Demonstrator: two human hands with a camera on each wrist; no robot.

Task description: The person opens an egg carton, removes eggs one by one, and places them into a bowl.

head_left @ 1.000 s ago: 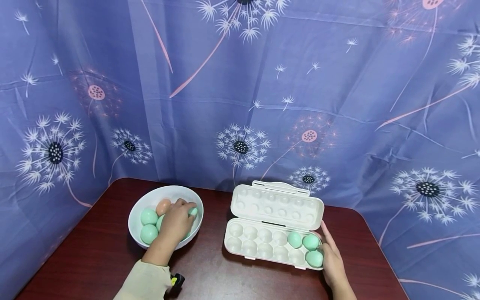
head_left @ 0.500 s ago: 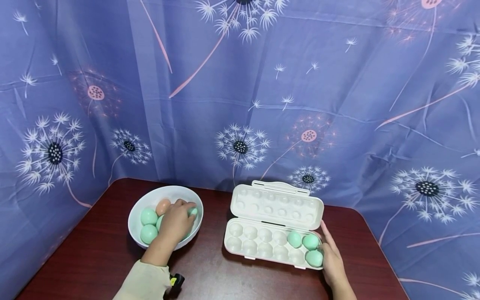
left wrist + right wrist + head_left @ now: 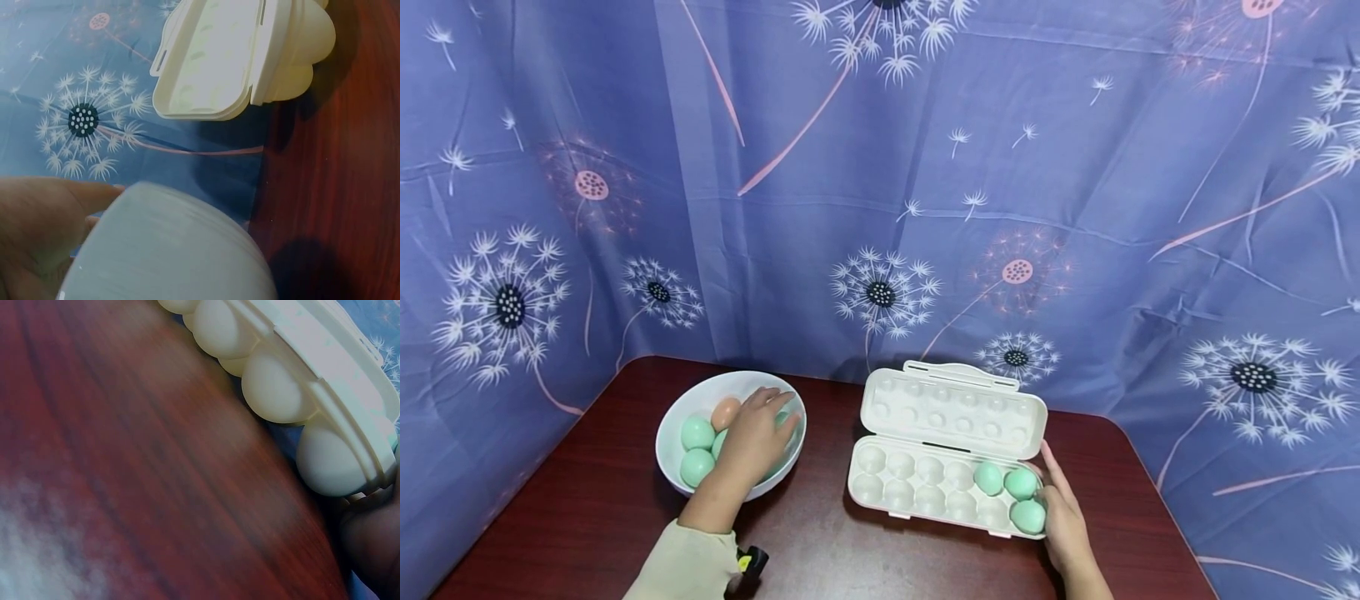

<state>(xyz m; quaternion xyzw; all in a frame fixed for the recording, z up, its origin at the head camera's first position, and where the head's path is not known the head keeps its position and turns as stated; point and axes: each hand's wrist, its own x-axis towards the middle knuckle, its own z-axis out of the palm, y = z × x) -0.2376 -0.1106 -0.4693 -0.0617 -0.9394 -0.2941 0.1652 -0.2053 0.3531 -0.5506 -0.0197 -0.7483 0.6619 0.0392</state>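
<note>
In the head view my left hand (image 3: 756, 446) is inside the white bowl (image 3: 673, 417), over the green eggs (image 3: 697, 433), its fingers spread and extended. One brown egg (image 3: 726, 412) lies beside it. The hand hides part of the bowl's contents, and no egg is visibly gripped. The left wrist view has the bowl's outer wall (image 3: 169, 250) in front of that hand (image 3: 37, 231). My right hand (image 3: 1063, 525) grips the right end of the opened white egg carton (image 3: 955, 408), where three green eggs (image 3: 1021, 483) sit in its cups.
The dark red wooden table (image 3: 812, 550) carries the bowl on the left and the carton on the right. A blue curtain (image 3: 775, 250) with a dandelion print hangs right behind the table. A black wrist device (image 3: 752, 562) is beside the left sleeve.
The left hand's fingers have gone from curled among the eggs to spread and lifted slightly. The right hand and the carton have stayed in place.
</note>
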